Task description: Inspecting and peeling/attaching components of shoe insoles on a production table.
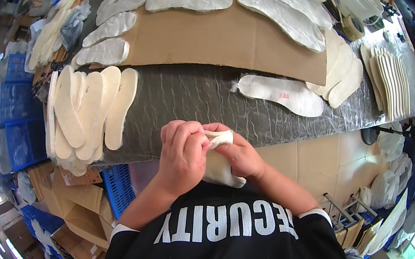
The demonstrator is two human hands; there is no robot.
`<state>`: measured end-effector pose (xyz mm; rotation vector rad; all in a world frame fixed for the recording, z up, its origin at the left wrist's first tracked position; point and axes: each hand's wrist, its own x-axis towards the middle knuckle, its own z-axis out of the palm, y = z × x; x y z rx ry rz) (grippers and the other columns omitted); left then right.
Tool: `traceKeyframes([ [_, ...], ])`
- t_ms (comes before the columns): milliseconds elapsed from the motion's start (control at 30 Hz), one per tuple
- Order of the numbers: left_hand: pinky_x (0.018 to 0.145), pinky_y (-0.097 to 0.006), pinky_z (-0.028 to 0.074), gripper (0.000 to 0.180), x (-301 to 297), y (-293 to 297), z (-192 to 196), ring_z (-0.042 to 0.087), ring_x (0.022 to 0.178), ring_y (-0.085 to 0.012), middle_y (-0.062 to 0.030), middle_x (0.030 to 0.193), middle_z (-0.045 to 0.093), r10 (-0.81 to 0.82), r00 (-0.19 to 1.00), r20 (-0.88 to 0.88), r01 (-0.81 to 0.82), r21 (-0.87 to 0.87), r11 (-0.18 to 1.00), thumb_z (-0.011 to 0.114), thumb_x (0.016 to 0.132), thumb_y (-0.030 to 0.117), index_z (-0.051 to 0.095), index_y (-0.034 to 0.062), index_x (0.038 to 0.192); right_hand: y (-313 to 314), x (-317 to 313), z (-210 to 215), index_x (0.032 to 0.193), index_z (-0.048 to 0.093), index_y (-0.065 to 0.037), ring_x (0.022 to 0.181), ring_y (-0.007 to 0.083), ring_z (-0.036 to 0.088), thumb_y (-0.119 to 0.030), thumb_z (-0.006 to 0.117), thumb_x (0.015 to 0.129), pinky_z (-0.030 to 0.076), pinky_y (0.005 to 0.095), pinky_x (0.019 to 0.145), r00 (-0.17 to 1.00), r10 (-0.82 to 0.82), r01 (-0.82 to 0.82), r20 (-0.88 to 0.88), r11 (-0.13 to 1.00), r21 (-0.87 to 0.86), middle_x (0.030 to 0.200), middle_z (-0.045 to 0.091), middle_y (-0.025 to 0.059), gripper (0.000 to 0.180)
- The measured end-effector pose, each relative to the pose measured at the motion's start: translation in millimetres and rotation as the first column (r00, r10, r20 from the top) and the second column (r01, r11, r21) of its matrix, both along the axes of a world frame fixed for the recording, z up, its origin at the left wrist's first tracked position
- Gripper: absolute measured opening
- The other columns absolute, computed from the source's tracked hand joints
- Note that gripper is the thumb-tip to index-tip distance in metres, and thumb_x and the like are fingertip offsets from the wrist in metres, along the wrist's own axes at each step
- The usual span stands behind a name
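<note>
Mostly hidden: both hands (209,153) clasp white insole (219,169), its middle covered by fingers

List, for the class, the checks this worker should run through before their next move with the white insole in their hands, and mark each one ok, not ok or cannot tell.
1. Both hands on the piece: left hand and right hand both grip the white insole. Ok.
2. Insole held flat: it is bent and bunched between the fingers. Not ok.
3. Free table space ahead: bare grey table lies just beyond the hands. Ok.
4. Nearby stack tidy: the stack of insoles to the left overlaps loosely. Cannot tell if stable.
5. Single insole on the table lies apart from the hands. Ok.
</note>
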<state>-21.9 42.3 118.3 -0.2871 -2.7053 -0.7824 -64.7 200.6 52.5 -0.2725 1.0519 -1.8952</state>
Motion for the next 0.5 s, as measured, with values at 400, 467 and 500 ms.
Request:
traceKeyframes([
  [400,0.068,-0.029,0.049,0.010,-2.2,-2.5,-20.2,0.059,0.075,-0.0183,-0.0111,0.089,0.062,0.013,0.949,0.316,-0.206,0.587,0.783,0.060,0.085,-0.006,0.052,0.0002,0.083,11.6,6.8,-5.1,0.135,0.045,-0.004,0.109,0.0157,0.055,-0.015,0.056,0.094,0.045,0.0320,0.095,0.992,0.113,-0.105,-0.058,0.987,0.125,0.120,0.058,0.0077,0.044],
  [467,0.069,-0.026,0.049,0.008,-2.0,-3.4,-19.2,0.059,0.075,-0.0137,-0.0096,0.089,0.063,0.008,0.923,0.384,-0.274,0.644,0.715,0.060,0.086,-0.004,0.054,-0.0004,0.083,12.7,4.1,4.1,0.132,0.046,-0.003,0.109,0.0151,0.054,-0.022,0.059,0.094,0.045,0.0323,0.094,0.997,0.053,-0.049,-0.047,0.995,0.092,0.120,0.058,0.0073,0.044],
  [500,0.069,-0.025,0.049,0.007,-1.7,-3.9,-19.2,0.059,0.077,-0.0111,-0.0080,0.090,0.063,-0.011,0.916,0.402,-0.302,0.706,0.640,0.061,0.088,-0.002,0.056,-0.0008,0.084,12.1,5.1,6.7,0.122,0.053,-0.003,0.100,0.0131,0.057,-0.027,0.057,0.097,0.048,0.0304,0.087,0.998,-0.045,0.045,-0.053,0.999,-0.002,0.109,0.062,0.0058,0.035],
])
